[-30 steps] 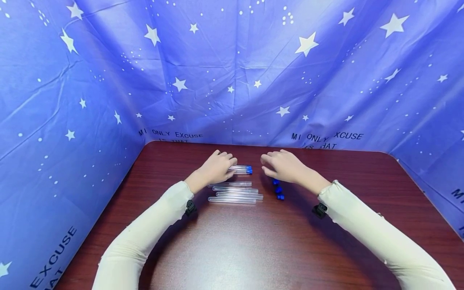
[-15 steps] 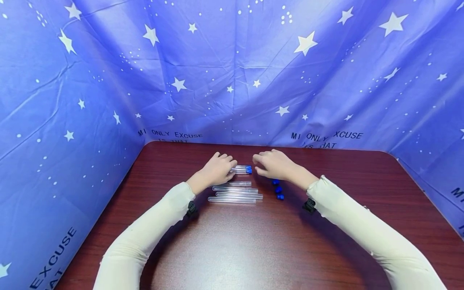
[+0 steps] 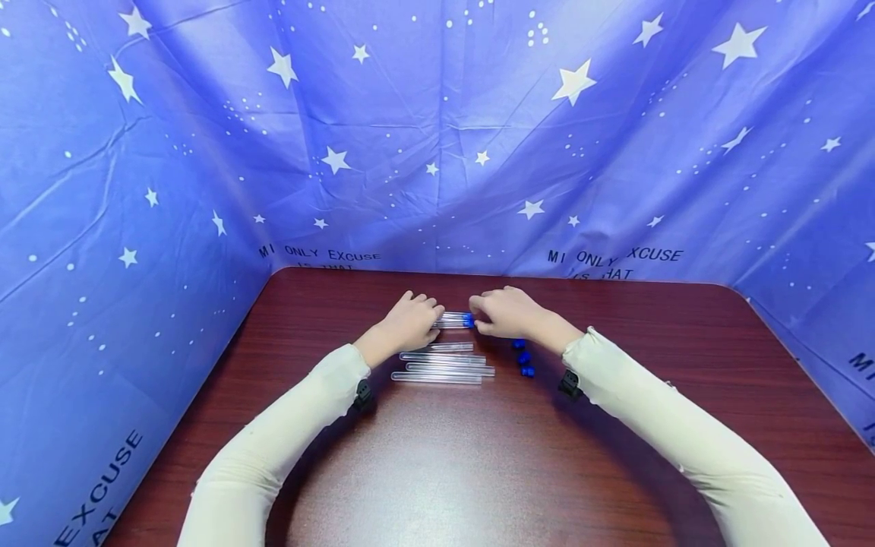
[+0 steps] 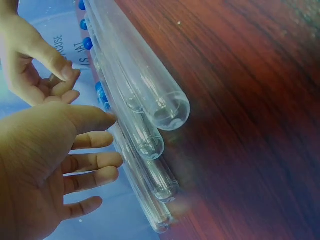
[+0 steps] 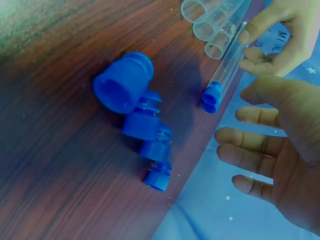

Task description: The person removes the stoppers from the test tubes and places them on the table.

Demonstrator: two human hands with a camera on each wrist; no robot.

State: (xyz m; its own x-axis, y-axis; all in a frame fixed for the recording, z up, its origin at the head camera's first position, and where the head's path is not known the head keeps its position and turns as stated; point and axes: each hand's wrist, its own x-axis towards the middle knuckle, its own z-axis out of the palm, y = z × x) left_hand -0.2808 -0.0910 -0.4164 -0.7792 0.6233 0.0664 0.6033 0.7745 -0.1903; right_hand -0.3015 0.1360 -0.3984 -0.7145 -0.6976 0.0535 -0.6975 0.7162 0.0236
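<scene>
In the head view my left hand is over the rounded ends of clear test tubes with blue caps, fingers loosely bent. My right hand is at their capped ends, its fingertips by the blue caps. The right wrist view shows two capped tubes side by side, with my right fingers relaxed and nothing between them. Several uncapped test tubes lie in a row nearer me. Loose blue caps stand in a line below my right hand. Whether the left fingers touch the tubes is hard to tell.
The dark red wooden table has a shiny patch near its front. A blue curtain with white stars hangs behind and beside it. Black wrist cameras sit under both cuffs.
My right hand has moved left, from above the loose caps to the capped ends of the tubes. The left hand has stayed nearly still beside the capped tubes.
</scene>
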